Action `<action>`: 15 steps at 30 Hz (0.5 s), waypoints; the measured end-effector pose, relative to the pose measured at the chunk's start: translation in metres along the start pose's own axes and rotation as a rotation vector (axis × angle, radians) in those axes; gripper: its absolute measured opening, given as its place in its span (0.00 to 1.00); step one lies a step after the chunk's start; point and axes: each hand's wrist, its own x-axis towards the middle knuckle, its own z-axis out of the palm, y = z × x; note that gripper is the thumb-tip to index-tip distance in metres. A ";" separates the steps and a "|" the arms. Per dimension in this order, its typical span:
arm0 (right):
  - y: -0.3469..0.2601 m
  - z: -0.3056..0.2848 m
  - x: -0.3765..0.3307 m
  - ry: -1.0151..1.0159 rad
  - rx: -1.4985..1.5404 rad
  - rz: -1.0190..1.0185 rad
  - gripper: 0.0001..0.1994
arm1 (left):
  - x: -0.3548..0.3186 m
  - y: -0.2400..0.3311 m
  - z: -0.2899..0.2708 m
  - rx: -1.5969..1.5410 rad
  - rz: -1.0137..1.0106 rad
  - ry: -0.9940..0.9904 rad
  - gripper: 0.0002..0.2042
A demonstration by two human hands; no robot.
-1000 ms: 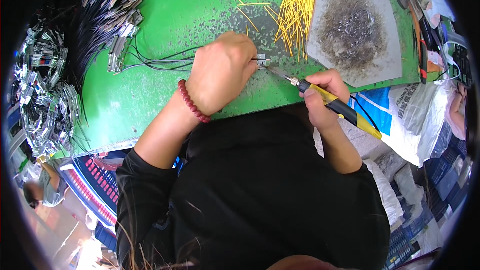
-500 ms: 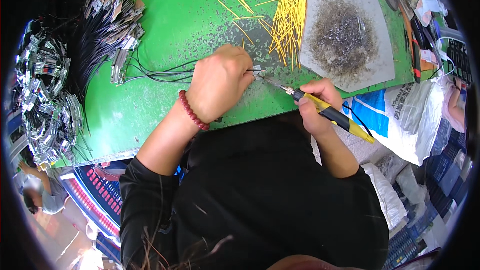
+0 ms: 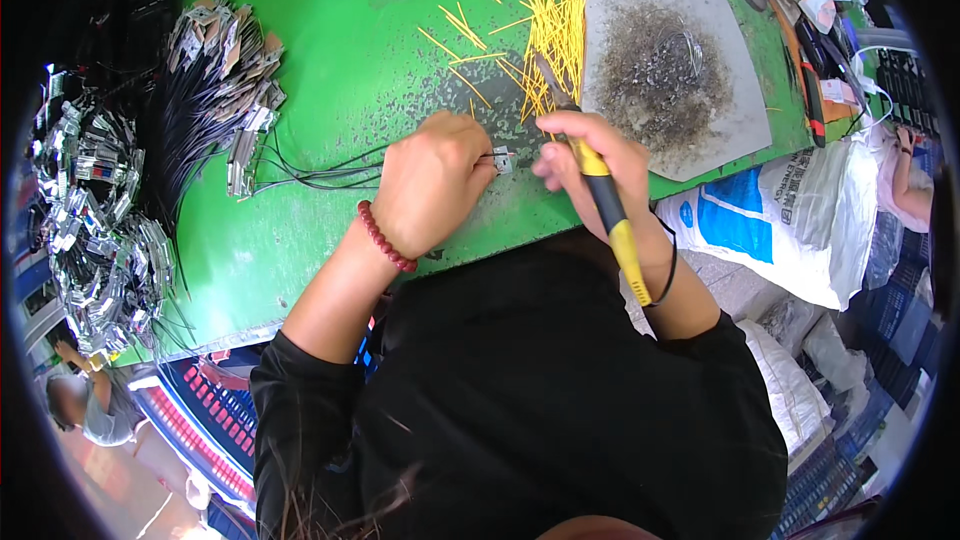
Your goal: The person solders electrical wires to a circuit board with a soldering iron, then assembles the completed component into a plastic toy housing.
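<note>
Pinching a small silver metal connector (image 3: 504, 160) beside thin black wires (image 3: 335, 176) over the green desk (image 3: 340, 60), fingers of the left hand (image 3: 435, 180) steady it; the right hand's (image 3: 622, 160) grip a yellow-and-black pen-shaped soldering iron (image 3: 603, 195), tip clear of it, apparently between soldering touches; the next move calls for precise tip placement

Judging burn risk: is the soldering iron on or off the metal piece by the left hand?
Off: the right hand points the iron toward yellow sticks, apart from that metal piece.
</note>
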 end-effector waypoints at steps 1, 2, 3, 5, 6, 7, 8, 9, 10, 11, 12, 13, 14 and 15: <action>0.002 0.003 0.004 0.010 -0.055 -0.121 0.16 | 0.001 0.000 0.000 -0.002 -0.004 -0.006 0.05; 0.001 0.009 0.005 0.003 0.036 -0.071 0.17 | 0.000 0.000 0.000 -0.003 -0.004 -0.001 0.05; 0.001 0.013 0.006 0.000 0.009 -0.096 0.18 | 0.000 0.000 0.001 -0.011 0.016 0.011 0.05; 0.003 0.018 0.009 0.028 -0.049 -0.140 0.19 | 0.000 0.000 0.001 -0.020 0.034 0.023 0.05; 0.004 0.019 0.010 0.027 -0.049 -0.138 0.19 | 0.001 0.000 0.001 -0.025 0.027 0.012 0.05; 0.004 0.020 0.010 0.058 -0.057 -0.186 0.19 | 0.001 0.000 0.000 -0.029 0.020 0.002 0.05; 0.005 0.021 0.010 0.089 -0.064 -0.236 0.19 | 0.001 -0.001 -0.001 -0.031 0.018 0.002 0.05; 0.006 0.020 0.011 0.087 -0.064 -0.235 0.19 | 0.000 -0.003 -0.002 -0.039 0.023 -0.010 0.05; 0.006 0.020 0.011 0.070 -0.080 -0.225 0.19 | 0.000 -0.004 -0.003 -0.048 0.029 -0.023 0.05; 0.007 0.019 0.010 0.054 -0.097 -0.214 0.19 | 0.001 -0.004 -0.005 -0.051 0.028 -0.024 0.05; 0.008 0.018 0.009 0.053 -0.099 -0.212 0.19 | 0.001 -0.003 -0.008 -0.097 0.034 -0.032 0.05; 0.009 0.018 0.008 0.019 -0.094 -0.197 0.19 | 0.002 -0.003 -0.009 -0.142 0.041 -0.041 0.05; 0.010 0.018 0.007 -0.017 -0.087 -0.184 0.19 | 0.002 -0.004 -0.009 -0.142 0.037 -0.039 0.05; 0.010 0.018 0.008 -0.020 -0.085 -0.184 0.19 | 0.004 -0.006 -0.009 -0.152 0.025 -0.043 0.05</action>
